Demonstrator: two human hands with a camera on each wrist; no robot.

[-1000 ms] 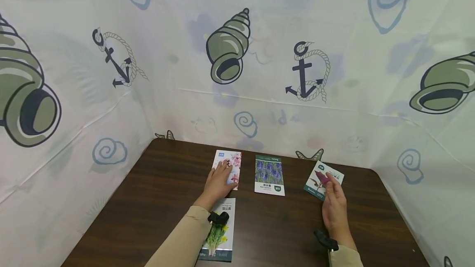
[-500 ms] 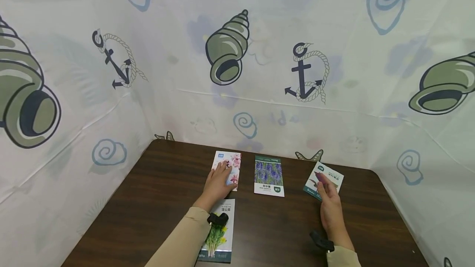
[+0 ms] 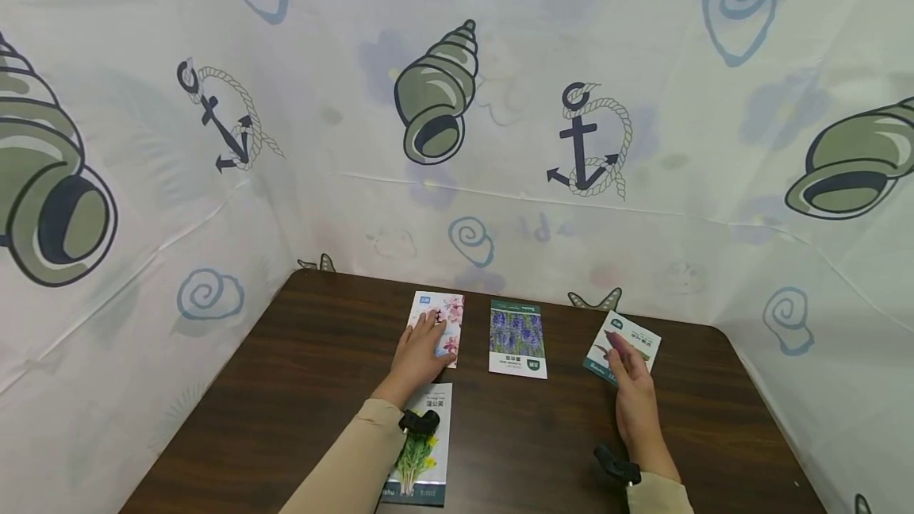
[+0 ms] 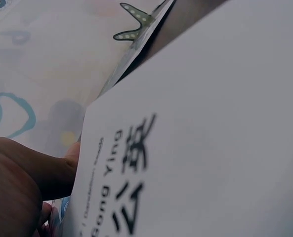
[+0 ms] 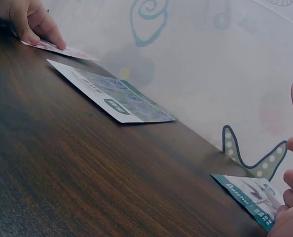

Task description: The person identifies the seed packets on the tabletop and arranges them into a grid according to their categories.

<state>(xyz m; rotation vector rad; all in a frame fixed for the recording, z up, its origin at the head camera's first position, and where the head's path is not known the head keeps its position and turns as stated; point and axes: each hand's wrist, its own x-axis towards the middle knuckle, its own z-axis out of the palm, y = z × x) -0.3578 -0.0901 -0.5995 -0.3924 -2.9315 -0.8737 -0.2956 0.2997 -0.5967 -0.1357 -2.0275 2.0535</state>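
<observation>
My left hand (image 3: 417, 355) rests on a white seed packet with pink blossoms (image 3: 455, 309), fingers extended across it. Beneath that forearm lies a dandelion seed packet (image 3: 435, 454), partly covered by the wrist; its lettered white face (image 4: 210, 123) fills much of the left wrist view. My right hand (image 3: 639, 403) is over the near part of a white packet with a teal band and purplish plant picture (image 3: 639, 333), tilted on the table. Its fingers are loosely bent; whether they touch the packet cannot be told. Between the hands lies a packet with purple flower spikes (image 3: 516, 335).
The dark wood-grain table (image 3: 286, 387) meets a pale cloth backdrop (image 3: 343, 212) printed with shells and anchors, at the back and sides. A black camera strap (image 3: 617, 466) sits on the right wrist, and another (image 3: 420, 421) on the left.
My right hand has shifted slightly left over its packet, its fingers moving lower on the picture. The left hand and the packets look still.
</observation>
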